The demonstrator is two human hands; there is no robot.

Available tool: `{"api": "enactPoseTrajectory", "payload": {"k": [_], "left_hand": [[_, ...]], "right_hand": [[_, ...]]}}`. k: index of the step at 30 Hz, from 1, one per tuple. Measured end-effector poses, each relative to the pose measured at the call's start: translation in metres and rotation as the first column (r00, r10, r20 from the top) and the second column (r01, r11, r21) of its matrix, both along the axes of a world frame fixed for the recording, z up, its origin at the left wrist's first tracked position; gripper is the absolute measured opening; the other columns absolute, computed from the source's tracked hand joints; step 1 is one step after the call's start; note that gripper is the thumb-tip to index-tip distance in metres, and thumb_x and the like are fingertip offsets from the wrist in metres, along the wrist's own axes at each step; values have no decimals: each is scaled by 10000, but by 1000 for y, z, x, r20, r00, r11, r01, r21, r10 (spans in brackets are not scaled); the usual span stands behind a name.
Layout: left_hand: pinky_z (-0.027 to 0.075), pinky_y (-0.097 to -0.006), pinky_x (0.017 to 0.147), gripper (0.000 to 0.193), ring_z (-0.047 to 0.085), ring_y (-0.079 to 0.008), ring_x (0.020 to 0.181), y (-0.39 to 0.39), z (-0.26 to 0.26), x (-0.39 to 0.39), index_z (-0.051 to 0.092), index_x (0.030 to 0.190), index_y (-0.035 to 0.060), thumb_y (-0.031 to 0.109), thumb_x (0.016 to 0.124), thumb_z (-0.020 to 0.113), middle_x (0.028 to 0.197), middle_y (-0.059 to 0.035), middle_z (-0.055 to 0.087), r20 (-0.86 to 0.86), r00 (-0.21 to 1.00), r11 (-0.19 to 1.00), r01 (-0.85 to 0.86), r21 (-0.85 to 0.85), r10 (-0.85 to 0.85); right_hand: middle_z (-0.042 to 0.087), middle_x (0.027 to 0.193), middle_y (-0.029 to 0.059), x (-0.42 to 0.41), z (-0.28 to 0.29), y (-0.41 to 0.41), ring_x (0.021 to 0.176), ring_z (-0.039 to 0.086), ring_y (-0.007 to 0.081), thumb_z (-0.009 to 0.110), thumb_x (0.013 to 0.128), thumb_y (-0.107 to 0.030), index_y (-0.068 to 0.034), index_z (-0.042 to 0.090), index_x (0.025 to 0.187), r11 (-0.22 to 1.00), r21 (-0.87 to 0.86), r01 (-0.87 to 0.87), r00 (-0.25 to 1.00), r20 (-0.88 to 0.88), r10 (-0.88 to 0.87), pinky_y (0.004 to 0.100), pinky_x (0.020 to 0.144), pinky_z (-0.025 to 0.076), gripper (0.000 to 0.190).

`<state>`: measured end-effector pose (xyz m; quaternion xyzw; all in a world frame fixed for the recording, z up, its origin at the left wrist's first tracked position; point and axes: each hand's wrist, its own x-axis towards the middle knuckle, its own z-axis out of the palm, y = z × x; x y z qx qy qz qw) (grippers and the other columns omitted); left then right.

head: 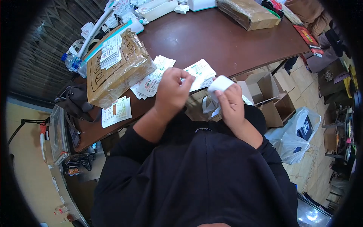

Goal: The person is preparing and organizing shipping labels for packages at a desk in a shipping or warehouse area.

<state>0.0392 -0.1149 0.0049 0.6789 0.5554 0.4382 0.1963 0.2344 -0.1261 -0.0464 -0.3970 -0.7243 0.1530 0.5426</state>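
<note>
My right hand (232, 103) grips a roll of white labels (222, 82) just past the table's near edge. A loose pale strip (209, 106) dangles under the roll. Thumb and finger of my left hand (173, 89) pinch a small white label (196, 82), blurred at the fingertips. Below and behind it, a stack of printed cards (200, 69) lies at the table edge. More printed cards (154, 78) are fanned out left of my left hand, partly covered by it. A further pile of cards (120, 112) sits nearer me on the left.
On the brown table (187, 34) a taped cardboard box (119, 73) bears handwriting and a bundle of cards (111, 52). Another wrapped carton (249, 14) stands at the back. Open cardboard boxes (276, 109) and a white plastic bag (297, 139) are on the floor to the right.
</note>
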Motion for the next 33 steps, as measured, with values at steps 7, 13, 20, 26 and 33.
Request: {"api": "enactPoseTrajectory", "payload": {"k": [7, 13, 20, 26, 33], "left_hand": [[459, -330, 583, 224, 585, -173, 576, 39, -38, -14, 693, 765, -62, 155, 820, 677, 650, -140, 650, 298, 954, 919, 134, -372, -19], [481, -389, 773, 233, 620, -304, 798, 30, -32, 1, 716, 741, -14, 210, 802, 694, 819, -190, 645, -23, 999, 987, -31, -159, 28], [464, -416, 858, 223, 583, -322, 941, 25, -32, 16, 708, 754, 25, 244, 796, 710, 931, -156, 608, -244, 958, 966, -197, -167, 153], [482, -419, 848, 268, 595, -330, 935, 29, -23, 17, 707, 792, 34, 301, 788, 720, 927, -166, 615, -421, 899, 970, -195, -146, 118], [494, -419, 839, 407, 592, -335, 975, 38, -3, 10, 673, 896, 7, 385, 763, 744, 957, -159, 621, -700, 714, 892, -311, -328, -9]], "right_hand": [[669, 933, 40, -6, -3, 7, 918, 503, 280, 661, 803, -227, -44, 694, 710, 998, -57, 28, 932, 361, -5, 434, 859, 359, 208], [655, 870, 26, -2, -6, 9, 893, 504, 266, 657, 798, -238, -58, 696, 688, 995, -89, 52, 922, 387, -14, 428, 826, 363, 215], [653, 866, 20, 1, -4, 10, 891, 504, 254, 657, 803, -253, -59, 697, 680, 992, -108, 58, 904, 427, -6, 424, 825, 365, 234], [674, 923, 3, 1, -1, 12, 897, 503, 246, 660, 804, -265, -67, 722, 710, 989, -133, 65, 889, 457, 3, 417, 833, 363, 227], [680, 925, -12, 5, 5, 14, 919, 498, 241, 656, 809, -280, -80, 733, 712, 987, -145, 70, 863, 504, 13, 405, 838, 355, 235]]}}
